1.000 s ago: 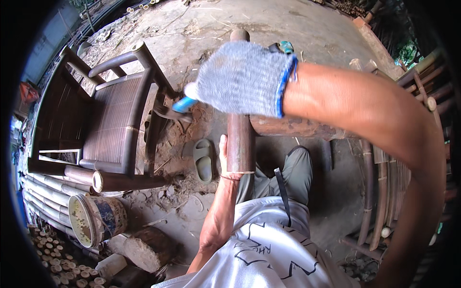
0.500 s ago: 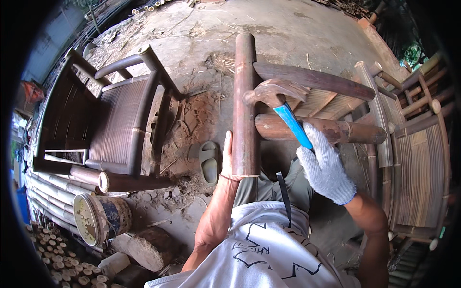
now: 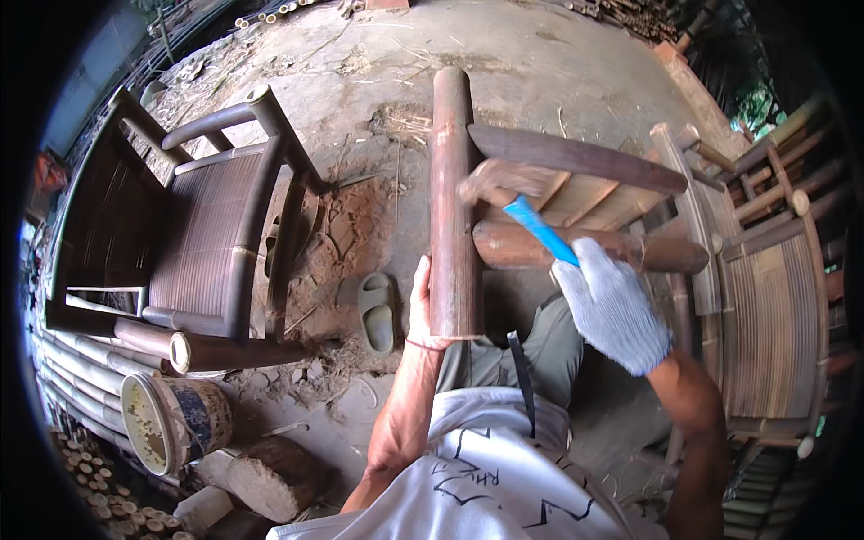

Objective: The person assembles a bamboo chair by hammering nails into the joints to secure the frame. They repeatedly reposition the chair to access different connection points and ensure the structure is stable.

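Note:
My right hand (image 3: 616,310), in a white knit glove, is closed round the blue handle of a claw hammer (image 3: 540,229). Motion smears the hammer's head, which is over the right edge of a thick brown bamboo pole (image 3: 453,243); whether they touch I cannot tell. My bare left hand (image 3: 422,301) holds the near end of this pole from its left side, the other fingers hidden beneath. Two bamboo rails, an upper curved one (image 3: 576,157) and a lower straight one (image 3: 585,247), run from the pole to the right as parts of one frame.
At left stands a dark bamboo chair (image 3: 207,234), with a paint-stained bucket (image 3: 175,423) and a log piece (image 3: 273,481) nearer me. Another slatted bamboo chair (image 3: 769,333) is at right. A green slipper (image 3: 378,319) lies on the ground beside my left hand.
The hammer head has shifted from the pole's middle toward its right edge and is more blurred. My left hand keeps its hold on the pole. The whole view has shifted slightly.

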`<action>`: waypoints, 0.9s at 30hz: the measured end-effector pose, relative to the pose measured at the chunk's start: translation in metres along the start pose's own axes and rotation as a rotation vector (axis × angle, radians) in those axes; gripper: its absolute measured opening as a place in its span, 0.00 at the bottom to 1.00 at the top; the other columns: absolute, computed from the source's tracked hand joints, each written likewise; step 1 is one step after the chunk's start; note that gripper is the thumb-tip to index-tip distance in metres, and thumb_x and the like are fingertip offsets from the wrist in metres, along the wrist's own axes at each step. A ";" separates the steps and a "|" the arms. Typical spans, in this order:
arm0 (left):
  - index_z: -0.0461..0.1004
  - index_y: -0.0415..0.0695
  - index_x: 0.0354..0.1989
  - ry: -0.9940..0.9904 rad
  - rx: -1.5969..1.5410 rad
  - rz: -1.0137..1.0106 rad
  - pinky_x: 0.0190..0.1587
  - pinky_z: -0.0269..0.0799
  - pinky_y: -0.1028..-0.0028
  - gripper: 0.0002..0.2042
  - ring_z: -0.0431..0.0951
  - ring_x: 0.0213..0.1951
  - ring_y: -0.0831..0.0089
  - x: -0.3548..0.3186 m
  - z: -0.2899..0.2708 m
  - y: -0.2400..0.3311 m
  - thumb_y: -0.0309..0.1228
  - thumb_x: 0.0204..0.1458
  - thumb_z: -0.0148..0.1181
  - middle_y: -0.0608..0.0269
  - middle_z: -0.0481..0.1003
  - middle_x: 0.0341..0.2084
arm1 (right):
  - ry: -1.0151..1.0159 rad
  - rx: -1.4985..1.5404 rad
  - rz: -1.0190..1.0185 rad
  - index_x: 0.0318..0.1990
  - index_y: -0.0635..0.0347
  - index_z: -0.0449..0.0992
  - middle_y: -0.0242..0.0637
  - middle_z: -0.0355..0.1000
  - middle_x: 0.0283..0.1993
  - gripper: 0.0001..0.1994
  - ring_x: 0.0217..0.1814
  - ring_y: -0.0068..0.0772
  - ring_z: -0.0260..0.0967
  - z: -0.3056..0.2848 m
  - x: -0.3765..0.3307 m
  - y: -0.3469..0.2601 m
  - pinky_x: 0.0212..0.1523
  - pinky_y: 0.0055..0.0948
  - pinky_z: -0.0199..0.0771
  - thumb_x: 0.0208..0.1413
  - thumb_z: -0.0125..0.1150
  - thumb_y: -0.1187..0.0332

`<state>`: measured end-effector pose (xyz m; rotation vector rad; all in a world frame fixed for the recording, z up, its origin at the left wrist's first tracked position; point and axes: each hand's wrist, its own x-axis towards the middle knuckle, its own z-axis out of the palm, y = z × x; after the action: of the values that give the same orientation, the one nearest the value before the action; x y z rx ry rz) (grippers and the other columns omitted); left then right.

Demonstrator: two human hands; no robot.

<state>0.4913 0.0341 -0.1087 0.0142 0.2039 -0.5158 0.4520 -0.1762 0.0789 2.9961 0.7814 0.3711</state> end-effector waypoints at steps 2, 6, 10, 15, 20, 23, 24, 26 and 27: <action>0.71 0.41 0.56 0.001 -0.003 -0.006 0.45 0.81 0.62 0.27 0.81 0.43 0.63 -0.005 0.002 0.001 0.51 0.59 0.56 0.53 0.78 0.45 | 0.203 -0.049 -0.002 0.39 0.64 0.67 0.44 0.65 0.25 0.08 0.24 0.39 0.70 -0.015 0.005 -0.012 0.21 0.38 0.67 0.63 0.53 0.68; 0.71 0.42 0.56 0.011 -0.024 -0.032 0.42 0.80 0.63 0.26 0.81 0.42 0.64 0.002 -0.007 -0.011 0.51 0.58 0.58 0.55 0.79 0.45 | 0.015 -0.086 0.040 0.42 0.63 0.70 0.48 0.67 0.36 0.08 0.27 0.46 0.67 0.028 -0.035 -0.003 0.24 0.42 0.67 0.58 0.56 0.70; 0.71 0.42 0.55 0.038 -0.012 0.016 0.43 0.80 0.63 0.26 0.81 0.42 0.63 -0.005 -0.002 -0.002 0.50 0.58 0.59 0.55 0.78 0.45 | 0.003 0.119 0.125 0.41 0.63 0.69 0.47 0.67 0.30 0.08 0.24 0.44 0.67 0.000 -0.005 -0.012 0.23 0.42 0.66 0.61 0.55 0.68; 0.71 0.41 0.55 0.014 -0.038 -0.036 0.45 0.80 0.62 0.26 0.81 0.43 0.63 0.000 -0.005 -0.007 0.50 0.57 0.59 0.54 0.78 0.45 | 0.146 0.115 0.106 0.38 0.63 0.67 0.46 0.67 0.28 0.09 0.21 0.46 0.66 0.024 -0.019 -0.008 0.22 0.42 0.68 0.63 0.53 0.66; 0.70 0.39 0.56 -0.024 -0.046 -0.023 0.48 0.79 0.62 0.28 0.80 0.45 0.61 0.002 -0.010 0.001 0.51 0.58 0.56 0.52 0.78 0.47 | 0.055 0.313 0.251 0.36 0.63 0.66 0.52 0.66 0.19 0.13 0.22 0.56 0.70 0.027 -0.012 -0.007 0.21 0.46 0.66 0.63 0.56 0.61; 0.70 0.38 0.56 -0.005 -0.064 -0.053 0.48 0.78 0.62 0.30 0.80 0.46 0.61 -0.005 -0.014 0.003 0.54 0.59 0.53 0.51 0.78 0.47 | -0.052 0.346 0.375 0.35 0.64 0.67 0.55 0.68 0.21 0.15 0.24 0.56 0.71 0.020 -0.009 -0.018 0.22 0.45 0.66 0.64 0.54 0.59; 0.71 0.39 0.55 0.080 -0.055 -0.021 0.45 0.79 0.62 0.30 0.81 0.44 0.61 -0.005 -0.010 0.002 0.56 0.58 0.53 0.52 0.78 0.46 | -0.063 0.334 0.338 0.35 0.64 0.67 0.55 0.68 0.22 0.15 0.25 0.55 0.72 0.032 -0.009 -0.012 0.23 0.45 0.66 0.64 0.54 0.59; 0.73 0.40 0.53 0.319 0.000 0.085 0.35 0.79 0.66 0.33 0.82 0.39 0.65 -0.019 0.008 -0.005 0.60 0.57 0.49 0.55 0.79 0.42 | -0.087 0.501 0.499 0.37 0.63 0.69 0.55 0.69 0.24 0.14 0.28 0.55 0.73 0.030 -0.015 -0.021 0.26 0.46 0.68 0.64 0.53 0.58; 0.73 0.40 0.54 0.356 0.029 0.079 0.32 0.77 0.69 0.34 0.80 0.36 0.67 -0.020 -0.014 -0.015 0.62 0.57 0.48 0.56 0.79 0.41 | -0.046 0.660 0.679 0.38 0.62 0.70 0.54 0.71 0.26 0.14 0.31 0.55 0.73 0.023 -0.016 -0.023 0.29 0.47 0.69 0.64 0.53 0.59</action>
<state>0.4640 0.0321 -0.1177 0.1423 0.5417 -0.4341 0.4330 -0.1625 0.0511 3.8049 -0.2162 0.0357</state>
